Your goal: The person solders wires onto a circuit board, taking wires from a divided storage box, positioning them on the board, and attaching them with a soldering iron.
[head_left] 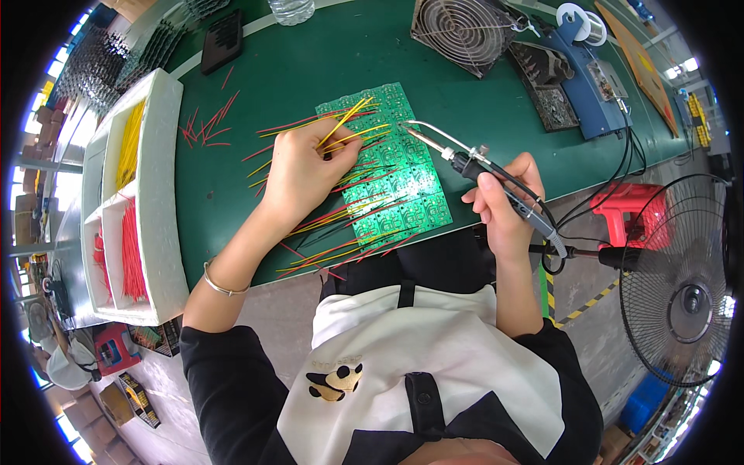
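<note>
Presently, from the head view, pinching at least one yellow wire (346,121) between thumb and fingers of the left hand (310,167), over the left side of a green printed circuit board panel (422,174) on the green worktop (213,225). Gripping a soldering iron (467,164) in the curled right hand (508,205), with its tip at the panel's upper part; cannot tell whether touching. Can see red and yellow wires (333,218) fanned across the panel's left edge, and a compartmented white foam box (164,232) farther left.
</note>
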